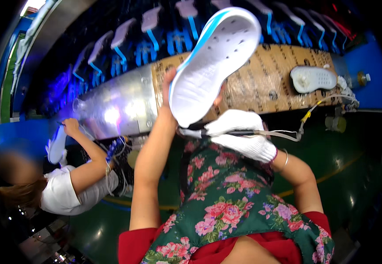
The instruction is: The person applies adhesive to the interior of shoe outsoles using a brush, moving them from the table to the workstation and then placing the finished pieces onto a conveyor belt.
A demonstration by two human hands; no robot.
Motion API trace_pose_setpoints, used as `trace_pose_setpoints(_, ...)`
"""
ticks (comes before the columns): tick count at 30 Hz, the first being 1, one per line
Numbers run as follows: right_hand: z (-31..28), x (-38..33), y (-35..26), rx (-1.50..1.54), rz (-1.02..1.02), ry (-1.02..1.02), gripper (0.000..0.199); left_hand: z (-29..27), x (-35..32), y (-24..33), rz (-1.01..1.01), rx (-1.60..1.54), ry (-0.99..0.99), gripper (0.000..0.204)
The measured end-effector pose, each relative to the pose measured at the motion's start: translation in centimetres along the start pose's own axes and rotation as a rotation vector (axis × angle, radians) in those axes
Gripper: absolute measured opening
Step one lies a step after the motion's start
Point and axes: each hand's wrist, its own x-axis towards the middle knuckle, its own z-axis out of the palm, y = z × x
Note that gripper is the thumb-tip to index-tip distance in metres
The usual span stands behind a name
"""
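Observation:
My bare left hand (168,94) grips a white shoe sole (204,72) with a bright blue stripe along its side, fingers wrapped round both edges. The sole is held up at a slant, its broad, hollowed face with small dark holes in view. In a white knit glove, my right hand (241,132) is closed round a slim black-handled brush-like tool (237,132). Thin clear tubes (283,134) run from the tool's back end. Its pale tip (191,132) points left, just below the sole's lower end; whether they touch, I cannot tell.
A bench covered with brown printed paper (283,70) and bare metal (129,97) runs across. Another white sole (314,79) lies at its right, near a small jar (363,79). Soles (151,20) hang on blue holders behind. A co-worker (76,185) holds a sole at left.

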Motion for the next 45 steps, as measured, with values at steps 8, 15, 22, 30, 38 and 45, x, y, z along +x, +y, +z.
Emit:
trace_pose_setpoints(8, -4.9, 5.0, -2.1, -0.663, -0.343, 0.271, 0.022, 1.3, -2.6, -4.8, 0.133, -0.032, 0.461, 0.091)
trace_pose_setpoints(15, -5.2, 1.8, -5.0, 0.199, 0.120, 0.111, 0.013, 4.9, -3.0, -2.1, 0.280, 0.311, 0.304, 0.117)
trace_pose_setpoints(22, -9.1, -1.6, -1.8, 0.671, 0.066, 0.563, 0.015, 14.3, 3.6, 6.3, 0.300, 0.467, -0.278, 0.125)
trace_pose_setpoints(30, -5.4, -0.2, 2.6, 0.602, 0.407, 0.507, 0.016, 19.8, 19.9, 17.1, 0.346, -0.090, -0.048, 0.096)
trace_pose_setpoints(38, -5.0, -1.5, 4.5, 0.673, 0.449, 0.503, 0.019, 20.0, 20.6, 17.3, 0.975, 1.879, 0.727, 0.102)
trace_pose_setpoints(45, -3.8, -1.0, 4.4, 0.675, 0.463, 0.495, 0.019, 21.0, 24.9, 22.5, 0.694, 2.341, 0.833, 0.122)
